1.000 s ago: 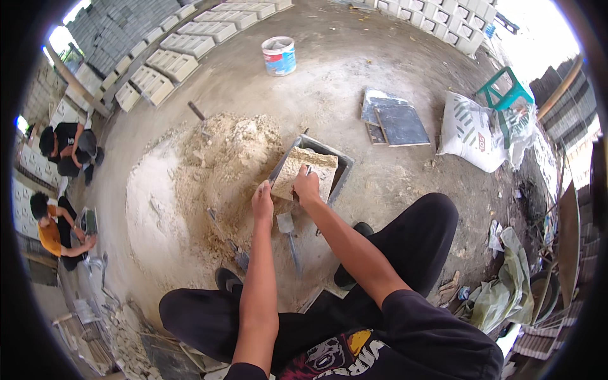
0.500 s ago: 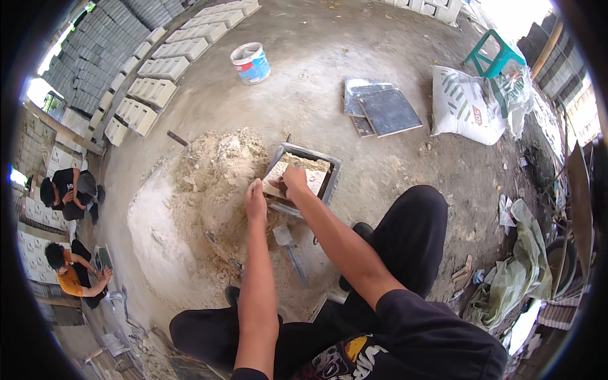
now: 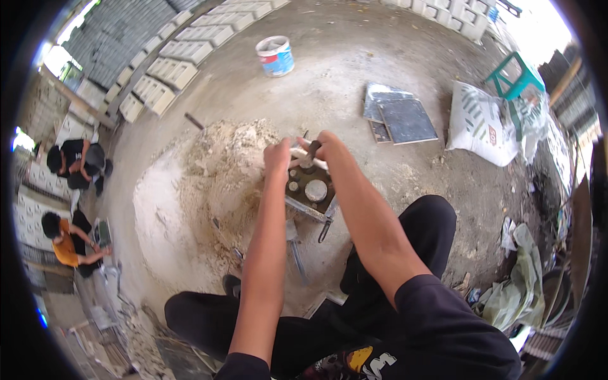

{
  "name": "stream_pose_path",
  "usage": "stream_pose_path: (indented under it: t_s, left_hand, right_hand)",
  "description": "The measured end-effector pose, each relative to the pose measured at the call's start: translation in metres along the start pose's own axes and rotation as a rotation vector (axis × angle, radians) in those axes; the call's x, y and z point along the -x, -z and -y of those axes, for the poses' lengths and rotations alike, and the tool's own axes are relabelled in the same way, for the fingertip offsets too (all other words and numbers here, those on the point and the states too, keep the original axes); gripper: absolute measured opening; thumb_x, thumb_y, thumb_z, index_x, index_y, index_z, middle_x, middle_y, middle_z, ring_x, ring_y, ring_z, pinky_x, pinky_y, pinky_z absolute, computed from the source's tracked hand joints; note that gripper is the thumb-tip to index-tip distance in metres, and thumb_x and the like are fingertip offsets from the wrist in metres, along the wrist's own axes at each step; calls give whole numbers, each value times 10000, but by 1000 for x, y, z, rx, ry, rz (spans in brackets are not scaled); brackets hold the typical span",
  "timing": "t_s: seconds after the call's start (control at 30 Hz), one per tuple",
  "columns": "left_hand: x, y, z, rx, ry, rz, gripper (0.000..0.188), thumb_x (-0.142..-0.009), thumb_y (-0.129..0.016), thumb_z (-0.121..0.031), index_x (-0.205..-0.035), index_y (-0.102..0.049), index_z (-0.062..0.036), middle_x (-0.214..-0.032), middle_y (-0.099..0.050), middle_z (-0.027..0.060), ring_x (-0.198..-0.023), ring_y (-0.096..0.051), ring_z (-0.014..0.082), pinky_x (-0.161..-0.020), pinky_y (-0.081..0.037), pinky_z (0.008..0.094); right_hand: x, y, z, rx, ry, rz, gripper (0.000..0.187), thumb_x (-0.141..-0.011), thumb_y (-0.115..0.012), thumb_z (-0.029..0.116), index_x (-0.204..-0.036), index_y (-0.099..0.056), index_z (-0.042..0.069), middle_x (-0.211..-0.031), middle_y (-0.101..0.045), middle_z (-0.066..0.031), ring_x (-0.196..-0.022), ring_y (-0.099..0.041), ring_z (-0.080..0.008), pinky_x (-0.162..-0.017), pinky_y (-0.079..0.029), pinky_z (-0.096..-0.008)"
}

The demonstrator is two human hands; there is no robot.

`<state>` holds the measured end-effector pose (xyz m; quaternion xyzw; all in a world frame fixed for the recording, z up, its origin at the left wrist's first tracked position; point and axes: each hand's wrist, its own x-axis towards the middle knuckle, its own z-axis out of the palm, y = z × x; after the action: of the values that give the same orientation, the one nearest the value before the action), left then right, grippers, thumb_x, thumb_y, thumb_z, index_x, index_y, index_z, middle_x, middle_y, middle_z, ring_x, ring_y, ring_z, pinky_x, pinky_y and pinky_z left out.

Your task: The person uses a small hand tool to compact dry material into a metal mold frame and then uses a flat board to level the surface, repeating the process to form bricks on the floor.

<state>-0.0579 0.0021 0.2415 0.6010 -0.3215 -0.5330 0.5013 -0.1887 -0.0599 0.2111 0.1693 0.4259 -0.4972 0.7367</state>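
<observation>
A square metal mould [image 3: 309, 211] stands on the ground in front of me, beside a heap of sandy powder. Its dark inside shows a pale round disc [image 3: 315, 190] and smaller round studs. At the mould's far end a pale piece [image 3: 320, 164] sits between my hands, with a dark part next to it; their exact shapes are unclear. My left hand [image 3: 277, 156] is closed at the piece's left side. My right hand [image 3: 330, 149] is closed at its right side, by the dark part. My fingertips are partly hidden.
The powder heap [image 3: 212, 158] spreads left, with a trowel [image 3: 294, 244] near my legs. A bucket [image 3: 275, 57] stands beyond; dark square plates [image 3: 408, 120], a white sack [image 3: 481, 123] and a green stool [image 3: 520, 79] lie right. Two people [image 3: 75, 244] crouch far left.
Both hands have moved to the mould's far end. The pale, sand-covered surface that covered the mould is gone from there, and the disc and studs inside now show. The view has shifted slightly.
</observation>
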Motion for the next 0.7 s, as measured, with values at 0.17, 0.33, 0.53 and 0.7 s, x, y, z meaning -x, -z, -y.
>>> stream_pose_path:
  t_s: [0.17, 0.33, 0.53, 0.7]
  left_hand:
    - [8, -10, -9, -64, -40, 17, 324, -888, -569, -225, -914, -528, 95, -829, -554, 129, -755, -655, 274, -656, -624, 431]
    - [39, 8, -25, 52, -28, 90, 376, -907, -571, -251, -1040, -538, 100, -975, -612, 175, -876, -666, 291, -752, -602, 430]
    - [87, 99, -10, -3, 115, 40, 471, -941, -538, -337, -1168, -530, 75, -1058, -639, 171, -952, -657, 274, -763, -575, 376]
    - [73, 195, 93, 198, 302, -131, 422, -963, -471, -404, -1158, -572, -44, -1044, -658, 133, -916, -662, 249, -801, -531, 403]
  right_hand:
    - [1, 9, 13, -142, -54, -25, 399, -891, -359, -68, -1270, -251, -128, -1076, -501, -340, -830, -640, -464, -624, -618, -502]
    - [19, 21, -4, -63, -40, 147, 177, -894, -376, -9, -1048, -414, -87, -907, -542, -218, -562, -551, -124, -428, -491, -195]
    - [67, 35, -89, 421, 28, 288, 199, -966, -444, 205, -807, -484, 94, -584, -416, 10, -413, -370, -66, -329, -287, -202]
    - [68, 61, -183, 1090, 176, 441, 332, -926, -607, 364, -815, -538, 59, -565, -471, -17, -423, -462, -118, -358, -337, -292]
